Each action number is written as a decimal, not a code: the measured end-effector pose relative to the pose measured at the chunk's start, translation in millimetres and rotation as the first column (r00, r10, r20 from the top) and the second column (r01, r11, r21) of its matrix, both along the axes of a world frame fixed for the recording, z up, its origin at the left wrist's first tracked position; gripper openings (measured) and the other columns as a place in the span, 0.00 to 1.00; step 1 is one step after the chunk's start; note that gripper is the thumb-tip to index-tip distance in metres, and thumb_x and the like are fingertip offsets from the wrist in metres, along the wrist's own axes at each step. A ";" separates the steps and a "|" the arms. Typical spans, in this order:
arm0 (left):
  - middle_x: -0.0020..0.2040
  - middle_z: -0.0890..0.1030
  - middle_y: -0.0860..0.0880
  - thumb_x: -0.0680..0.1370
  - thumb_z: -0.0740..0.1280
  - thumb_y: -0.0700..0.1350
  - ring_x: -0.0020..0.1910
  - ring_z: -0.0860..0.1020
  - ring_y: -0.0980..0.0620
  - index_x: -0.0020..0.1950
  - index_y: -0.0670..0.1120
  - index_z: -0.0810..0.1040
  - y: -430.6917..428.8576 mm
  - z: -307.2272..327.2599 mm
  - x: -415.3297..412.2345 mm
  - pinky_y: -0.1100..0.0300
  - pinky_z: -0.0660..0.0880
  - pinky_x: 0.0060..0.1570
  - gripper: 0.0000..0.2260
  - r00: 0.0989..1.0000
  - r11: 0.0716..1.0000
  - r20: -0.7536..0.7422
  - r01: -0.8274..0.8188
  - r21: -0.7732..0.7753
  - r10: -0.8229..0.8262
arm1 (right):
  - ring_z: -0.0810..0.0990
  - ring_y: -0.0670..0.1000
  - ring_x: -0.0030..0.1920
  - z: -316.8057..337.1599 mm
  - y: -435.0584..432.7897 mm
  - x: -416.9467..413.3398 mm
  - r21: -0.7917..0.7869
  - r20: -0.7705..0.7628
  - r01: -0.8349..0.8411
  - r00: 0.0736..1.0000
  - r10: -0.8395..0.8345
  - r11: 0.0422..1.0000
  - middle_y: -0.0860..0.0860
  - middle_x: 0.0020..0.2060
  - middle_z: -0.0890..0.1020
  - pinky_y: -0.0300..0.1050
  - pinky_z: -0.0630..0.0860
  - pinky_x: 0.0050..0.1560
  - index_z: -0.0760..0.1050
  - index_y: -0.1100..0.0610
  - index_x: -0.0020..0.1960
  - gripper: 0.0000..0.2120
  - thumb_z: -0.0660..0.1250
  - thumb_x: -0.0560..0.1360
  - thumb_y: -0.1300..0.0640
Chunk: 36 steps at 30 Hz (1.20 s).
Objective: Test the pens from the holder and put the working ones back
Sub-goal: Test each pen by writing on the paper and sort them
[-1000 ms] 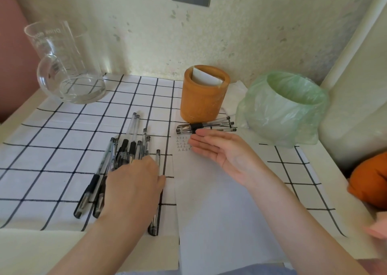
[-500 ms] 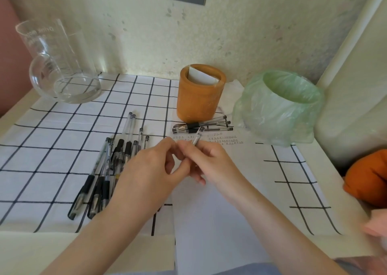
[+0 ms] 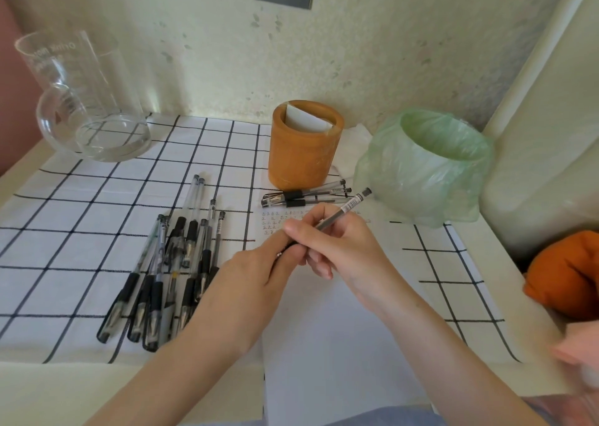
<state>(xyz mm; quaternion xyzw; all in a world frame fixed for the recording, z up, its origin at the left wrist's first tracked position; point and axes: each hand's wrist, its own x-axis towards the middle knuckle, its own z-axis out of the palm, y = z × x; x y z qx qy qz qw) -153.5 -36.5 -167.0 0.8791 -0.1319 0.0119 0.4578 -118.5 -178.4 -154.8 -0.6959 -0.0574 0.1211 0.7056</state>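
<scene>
We've got one pen point(image 3: 350, 205) held between both hands just in front of the holder point(image 3: 304, 153), over the paper point(image 3: 324, 328). The right hand point(image 3: 343, 247) is wrapped round the barrel and the left hand point(image 3: 256, 273) pinches the lower end. It's got a clear barrel, a black end plug and a barcode sticker, and it's tilted up. Three pens point(image 3: 304, 197) lie at the holder's foot. The pile point(image 3: 168, 263) to its left has about nine, but they overlap so the count's rough.

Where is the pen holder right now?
In the head view, the orange-brown pen holder stands at centre back, just left of the green bag-lined bin, with a few pens lying at its foot.
</scene>
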 end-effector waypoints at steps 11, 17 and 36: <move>0.25 0.66 0.53 0.69 0.57 0.67 0.23 0.66 0.57 0.52 0.61 0.70 2.9 -1.5 2.9 0.66 0.62 0.27 0.17 0.995 0.990 -0.083 -0.038 0.138 0.049 | 0.68 0.50 0.20 4.4 -28.3 14.2 0.207 -0.031 0.282 0.959 -0.282 0.937 0.51 0.21 0.73 0.38 0.65 0.22 0.71 0.57 0.38 0.08 0.65 0.76 0.61; 0.33 0.68 0.55 0.75 0.58 0.63 0.32 0.69 0.59 0.66 0.62 0.61 7.4 -9.5 3.3 0.67 0.68 0.35 0.20 0.998 0.875 -0.053 0.052 0.482 -0.030 | 0.85 0.58 0.40 0.1 -56.5 31.4 0.101 0.026 0.435 0.898 -0.440 0.895 0.60 0.37 0.84 0.41 0.75 0.28 0.79 0.63 0.51 0.10 0.62 0.78 0.58; 0.41 0.73 0.56 0.71 0.60 0.68 0.46 0.77 0.55 0.73 0.63 0.49 7.7 -16.1 2.5 0.63 0.73 0.44 0.34 0.983 0.799 -0.171 0.160 0.579 -0.072 | 0.62 0.52 0.31 -62.4 -48.6 55.3 -0.208 0.337 0.642 0.755 -0.562 0.738 0.59 0.27 0.67 0.44 0.61 0.33 0.65 0.68 0.32 0.15 0.66 0.72 0.64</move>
